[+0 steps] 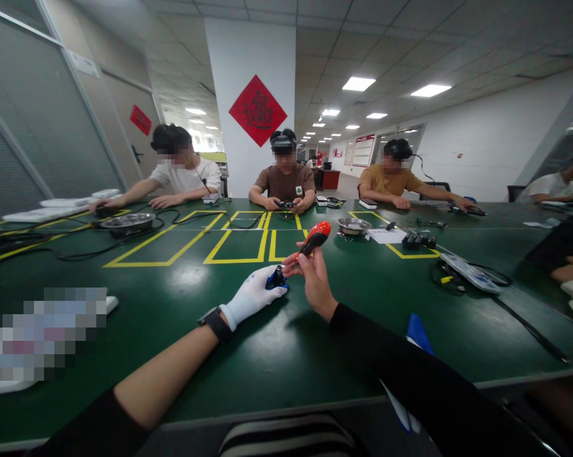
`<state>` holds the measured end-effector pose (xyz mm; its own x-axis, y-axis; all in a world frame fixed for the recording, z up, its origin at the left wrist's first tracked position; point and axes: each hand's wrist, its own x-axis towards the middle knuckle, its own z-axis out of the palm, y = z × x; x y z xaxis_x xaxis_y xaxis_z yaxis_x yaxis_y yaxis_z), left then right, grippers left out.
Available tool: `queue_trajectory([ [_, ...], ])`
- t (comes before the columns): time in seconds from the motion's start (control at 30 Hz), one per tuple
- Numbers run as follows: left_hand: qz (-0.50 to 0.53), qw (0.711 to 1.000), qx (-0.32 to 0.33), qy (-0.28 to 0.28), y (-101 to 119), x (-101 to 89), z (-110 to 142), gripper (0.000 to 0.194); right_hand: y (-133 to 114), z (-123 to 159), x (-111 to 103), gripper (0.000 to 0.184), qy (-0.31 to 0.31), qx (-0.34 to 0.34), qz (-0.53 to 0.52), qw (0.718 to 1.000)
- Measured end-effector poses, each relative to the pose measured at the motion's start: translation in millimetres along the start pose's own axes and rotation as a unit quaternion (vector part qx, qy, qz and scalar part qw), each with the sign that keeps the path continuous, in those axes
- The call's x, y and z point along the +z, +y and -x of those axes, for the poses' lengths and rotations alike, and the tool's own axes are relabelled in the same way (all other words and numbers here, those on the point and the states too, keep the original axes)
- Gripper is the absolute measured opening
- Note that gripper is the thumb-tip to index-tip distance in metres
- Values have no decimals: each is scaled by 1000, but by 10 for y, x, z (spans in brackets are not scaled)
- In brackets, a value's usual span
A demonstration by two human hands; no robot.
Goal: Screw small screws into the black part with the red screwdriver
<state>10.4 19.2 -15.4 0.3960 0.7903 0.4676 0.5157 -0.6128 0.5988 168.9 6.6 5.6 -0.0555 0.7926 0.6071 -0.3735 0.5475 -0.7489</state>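
Note:
My left hand (255, 297), in a white glove with blue fingertips, is closed around a small black part (279, 271) just above the green table. Part of it is hidden by the fingers, and its exact kind does not show. My bare right hand (317, 279) grips a screwdriver (315, 237) with a red and black handle, which tilts up to the right. Its lower end points toward the black part; fingers hide the tip, so I cannot tell whether the two touch.
A blue and white glove (418, 333) lies partly under my right forearm. On the green table (181, 362) are a metal bowl (354, 226), several black blocks (419, 240), a white power strip (469, 271), cables and yellow tape outlines. Several people sit around it.

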Motion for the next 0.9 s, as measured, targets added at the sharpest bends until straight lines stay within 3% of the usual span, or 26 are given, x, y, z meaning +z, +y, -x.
queue_trajectory([
  [0.9,-10,1000,-3,-2,32,-14,14,37,34,-8,-19,26,10,-13,5,1000],
])
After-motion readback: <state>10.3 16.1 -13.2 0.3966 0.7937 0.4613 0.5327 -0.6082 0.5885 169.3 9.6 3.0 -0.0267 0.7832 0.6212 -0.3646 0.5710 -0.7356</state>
